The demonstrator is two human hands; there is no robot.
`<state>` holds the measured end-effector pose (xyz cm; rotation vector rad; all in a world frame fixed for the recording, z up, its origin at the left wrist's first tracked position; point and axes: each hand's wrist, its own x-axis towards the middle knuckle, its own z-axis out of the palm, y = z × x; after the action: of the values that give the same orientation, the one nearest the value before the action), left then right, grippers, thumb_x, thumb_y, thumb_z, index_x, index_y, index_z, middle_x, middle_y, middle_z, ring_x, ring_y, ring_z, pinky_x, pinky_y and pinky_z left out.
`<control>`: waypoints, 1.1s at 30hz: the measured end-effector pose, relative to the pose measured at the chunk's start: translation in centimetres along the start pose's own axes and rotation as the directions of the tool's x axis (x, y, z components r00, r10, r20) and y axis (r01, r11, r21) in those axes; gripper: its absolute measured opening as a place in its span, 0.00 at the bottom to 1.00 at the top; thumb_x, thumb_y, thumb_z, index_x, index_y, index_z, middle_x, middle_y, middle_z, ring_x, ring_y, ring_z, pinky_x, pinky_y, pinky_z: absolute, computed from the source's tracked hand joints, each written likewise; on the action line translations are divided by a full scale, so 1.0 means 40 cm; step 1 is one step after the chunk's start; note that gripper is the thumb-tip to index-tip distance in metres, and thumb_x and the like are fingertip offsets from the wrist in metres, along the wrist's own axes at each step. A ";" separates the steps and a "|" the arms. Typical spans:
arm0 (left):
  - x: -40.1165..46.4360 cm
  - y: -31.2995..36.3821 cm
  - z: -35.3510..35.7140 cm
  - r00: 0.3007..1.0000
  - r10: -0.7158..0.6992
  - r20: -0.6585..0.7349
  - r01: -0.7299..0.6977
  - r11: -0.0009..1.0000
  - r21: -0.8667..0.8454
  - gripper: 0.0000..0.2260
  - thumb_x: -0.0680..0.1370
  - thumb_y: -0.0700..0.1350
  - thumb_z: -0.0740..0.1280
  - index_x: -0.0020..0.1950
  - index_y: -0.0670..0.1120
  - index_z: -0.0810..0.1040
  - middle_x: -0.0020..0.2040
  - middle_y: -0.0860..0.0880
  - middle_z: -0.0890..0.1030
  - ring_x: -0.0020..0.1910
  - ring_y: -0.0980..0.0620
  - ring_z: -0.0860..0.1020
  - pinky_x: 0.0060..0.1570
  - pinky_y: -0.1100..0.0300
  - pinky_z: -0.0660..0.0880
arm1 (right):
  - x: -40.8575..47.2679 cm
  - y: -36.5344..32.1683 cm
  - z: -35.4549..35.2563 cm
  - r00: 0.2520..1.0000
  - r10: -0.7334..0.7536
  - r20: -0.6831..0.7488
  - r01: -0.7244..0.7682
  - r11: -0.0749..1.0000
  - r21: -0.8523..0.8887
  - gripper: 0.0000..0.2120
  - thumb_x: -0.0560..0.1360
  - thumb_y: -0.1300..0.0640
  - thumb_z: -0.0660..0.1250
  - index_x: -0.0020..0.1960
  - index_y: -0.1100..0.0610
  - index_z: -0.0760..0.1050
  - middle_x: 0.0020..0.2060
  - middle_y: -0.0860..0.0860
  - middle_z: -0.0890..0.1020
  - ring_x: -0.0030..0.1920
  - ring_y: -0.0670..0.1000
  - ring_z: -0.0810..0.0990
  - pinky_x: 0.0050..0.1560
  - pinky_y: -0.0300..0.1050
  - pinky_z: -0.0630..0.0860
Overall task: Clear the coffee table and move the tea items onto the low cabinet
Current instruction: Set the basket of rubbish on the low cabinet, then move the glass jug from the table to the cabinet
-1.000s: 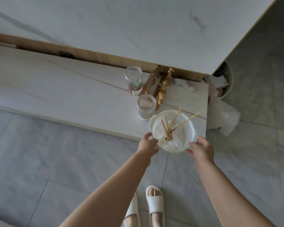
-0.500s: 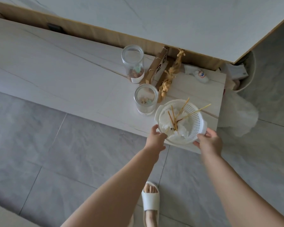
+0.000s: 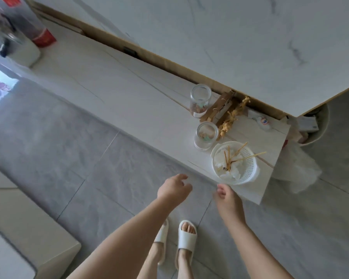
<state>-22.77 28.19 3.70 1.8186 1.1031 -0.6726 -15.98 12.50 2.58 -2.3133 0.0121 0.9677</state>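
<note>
The white basket [image 3: 235,163], holding crumpled tissue and wooden skewers [image 3: 238,156], sat on the corner of the low cabinet [image 3: 109,93], just beyond the right hand [image 3: 228,200] and near the cabinet's front edge, probably because that spot lay closest. Both the right hand and the left hand [image 3: 174,190] hung empty over the floor, fingers loosely curled and half open, gripping nothing. Farther beyond them stood two glass jars [image 3: 206,135], grouped with the basket.
</note>
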 end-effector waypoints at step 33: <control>-0.950 -1.131 -0.403 0.666 -0.654 -0.359 0.264 0.657 -0.706 0.18 0.77 0.58 0.59 0.62 0.50 0.76 0.63 0.49 0.79 0.62 0.48 0.76 0.60 0.56 0.72 | -0.939 -0.587 0.873 0.293 -0.320 0.901 0.950 -0.012 -0.313 0.18 0.77 0.48 0.59 0.64 0.53 0.69 0.57 0.50 0.79 0.60 0.50 0.75 0.57 0.43 0.70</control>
<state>-80.31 36.69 22.87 1.1463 2.0196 0.0413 -60.22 42.33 20.84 -1.9378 -2.3520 1.1440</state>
